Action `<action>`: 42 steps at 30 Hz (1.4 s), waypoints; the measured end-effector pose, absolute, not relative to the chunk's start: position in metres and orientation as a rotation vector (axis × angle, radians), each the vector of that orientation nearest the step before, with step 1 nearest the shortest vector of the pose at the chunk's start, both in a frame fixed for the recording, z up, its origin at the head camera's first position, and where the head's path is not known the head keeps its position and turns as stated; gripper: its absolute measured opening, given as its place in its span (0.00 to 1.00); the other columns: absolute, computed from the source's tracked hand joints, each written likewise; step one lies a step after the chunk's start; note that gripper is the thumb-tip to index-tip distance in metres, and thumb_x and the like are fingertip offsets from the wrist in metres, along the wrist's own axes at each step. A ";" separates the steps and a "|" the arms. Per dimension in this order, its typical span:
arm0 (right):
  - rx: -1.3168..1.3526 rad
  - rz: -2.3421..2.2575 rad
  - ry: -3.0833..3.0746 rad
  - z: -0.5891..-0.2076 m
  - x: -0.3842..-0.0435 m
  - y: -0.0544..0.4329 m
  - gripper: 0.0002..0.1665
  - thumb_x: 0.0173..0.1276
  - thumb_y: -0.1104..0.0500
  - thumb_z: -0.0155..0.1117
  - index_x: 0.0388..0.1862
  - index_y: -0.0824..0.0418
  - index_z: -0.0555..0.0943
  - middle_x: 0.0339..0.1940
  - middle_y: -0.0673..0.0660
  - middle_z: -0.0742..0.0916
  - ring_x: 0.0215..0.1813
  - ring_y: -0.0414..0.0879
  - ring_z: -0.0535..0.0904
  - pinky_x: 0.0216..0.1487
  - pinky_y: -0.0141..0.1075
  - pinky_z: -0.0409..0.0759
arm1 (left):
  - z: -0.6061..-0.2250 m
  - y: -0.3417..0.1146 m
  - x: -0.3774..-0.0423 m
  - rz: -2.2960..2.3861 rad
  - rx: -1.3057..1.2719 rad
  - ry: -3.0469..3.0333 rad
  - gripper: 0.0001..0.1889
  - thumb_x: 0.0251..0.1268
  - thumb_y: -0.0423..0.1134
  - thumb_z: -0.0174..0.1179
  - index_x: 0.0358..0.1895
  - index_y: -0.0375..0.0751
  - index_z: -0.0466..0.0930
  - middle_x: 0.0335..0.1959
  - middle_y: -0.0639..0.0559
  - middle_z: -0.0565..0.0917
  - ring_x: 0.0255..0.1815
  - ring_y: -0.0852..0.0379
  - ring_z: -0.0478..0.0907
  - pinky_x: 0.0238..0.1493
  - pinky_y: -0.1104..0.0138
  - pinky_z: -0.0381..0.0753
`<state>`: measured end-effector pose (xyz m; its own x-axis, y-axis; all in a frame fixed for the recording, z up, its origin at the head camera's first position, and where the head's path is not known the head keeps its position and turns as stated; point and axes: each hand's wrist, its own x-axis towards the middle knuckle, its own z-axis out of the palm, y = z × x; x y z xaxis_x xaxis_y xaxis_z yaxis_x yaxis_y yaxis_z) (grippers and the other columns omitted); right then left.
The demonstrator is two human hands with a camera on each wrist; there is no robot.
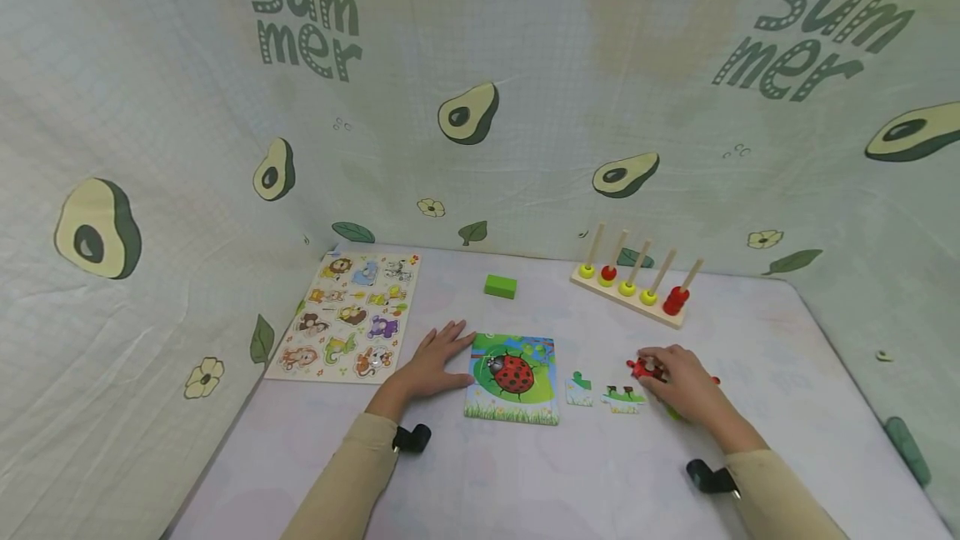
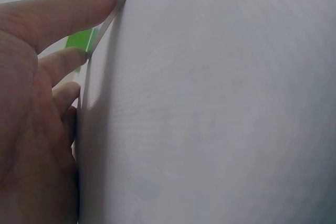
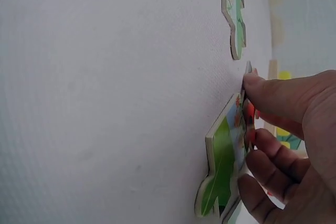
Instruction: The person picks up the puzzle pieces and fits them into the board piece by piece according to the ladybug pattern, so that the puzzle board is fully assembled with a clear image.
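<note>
My left hand lies flat on the table with its fingers spread, thumb and fingertips right at the left edge of a square ladybug picture board. In the left wrist view the thumb reaches to the board's edge. My right hand pinches a red jigsaw piece between thumb and fingers, low over the table. A green jigsaw piece lies under the right hand, partly covered by it. Between the board and this hand lie two more jigsaw pieces, one small and one wider.
An animal peg puzzle board lies at the back left. A green block sits behind the ladybug board. At the back right stands a wooden peg rack with yellow and red rings. Printed cloth walls surround the table.
</note>
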<state>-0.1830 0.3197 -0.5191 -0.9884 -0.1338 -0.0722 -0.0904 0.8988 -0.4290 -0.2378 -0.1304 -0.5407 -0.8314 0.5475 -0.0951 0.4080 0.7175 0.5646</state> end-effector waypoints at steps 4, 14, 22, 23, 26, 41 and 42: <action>-0.162 -0.650 2.972 -0.519 -0.184 0.318 0.27 0.67 0.56 0.73 0.63 0.64 0.80 0.42 0.60 0.78 0.42 0.53 0.73 0.41 0.46 0.78 | -0.541 -0.130 -0.238 0.787 0.757 2.669 0.41 0.66 0.55 0.65 0.80 0.49 0.60 0.84 0.47 0.50 0.84 0.47 0.40 0.82 0.50 0.34; -0.158 -0.743 3.055 -0.511 -0.186 0.322 0.14 0.71 0.58 0.69 0.53 0.60 0.83 0.31 0.52 0.77 0.31 0.46 0.70 0.29 0.35 0.69 | -0.539 -0.131 -0.237 0.794 0.751 2.664 0.41 0.66 0.54 0.65 0.80 0.49 0.60 0.84 0.47 0.50 0.84 0.47 0.39 0.82 0.50 0.34; -0.038 -0.901 3.009 -0.509 -0.185 0.329 0.13 0.74 0.55 0.65 0.54 0.57 0.80 0.30 0.52 0.80 0.29 0.46 0.72 0.25 0.34 0.71 | -0.539 -0.131 -0.236 0.785 0.755 2.665 0.41 0.67 0.54 0.65 0.80 0.49 0.60 0.84 0.47 0.51 0.84 0.47 0.40 0.82 0.49 0.34; -0.029 -0.903 3.003 -0.510 -0.185 0.329 0.13 0.75 0.54 0.65 0.54 0.58 0.80 0.31 0.52 0.81 0.30 0.46 0.73 0.25 0.34 0.72 | -0.539 -0.131 -0.236 0.786 0.753 2.664 0.41 0.67 0.54 0.65 0.80 0.49 0.60 0.84 0.47 0.50 0.84 0.47 0.39 0.82 0.50 0.33; -0.023 -0.885 3.005 -0.510 -0.185 0.330 0.14 0.74 0.55 0.65 0.54 0.59 0.80 0.34 0.52 0.84 0.32 0.46 0.75 0.26 0.34 0.74 | -0.539 -0.131 -0.236 0.795 0.755 2.663 0.41 0.67 0.54 0.65 0.80 0.49 0.60 0.84 0.47 0.50 0.84 0.47 0.40 0.82 0.50 0.33; -0.071 -0.843 2.964 -0.505 -0.181 0.325 0.21 0.71 0.61 0.67 0.62 0.60 0.80 0.39 0.52 0.84 0.34 0.46 0.76 0.26 0.32 0.75 | -0.542 -0.130 -0.237 0.787 0.746 2.679 0.41 0.66 0.55 0.65 0.80 0.50 0.61 0.84 0.49 0.50 0.84 0.49 0.40 0.82 0.51 0.34; -0.086 -0.844 2.967 -0.504 -0.181 0.326 0.21 0.71 0.62 0.67 0.62 0.60 0.80 0.39 0.53 0.84 0.35 0.46 0.76 0.27 0.32 0.75 | -0.542 -0.130 -0.237 0.786 0.745 2.680 0.41 0.66 0.55 0.65 0.80 0.50 0.61 0.84 0.49 0.51 0.84 0.49 0.40 0.82 0.51 0.34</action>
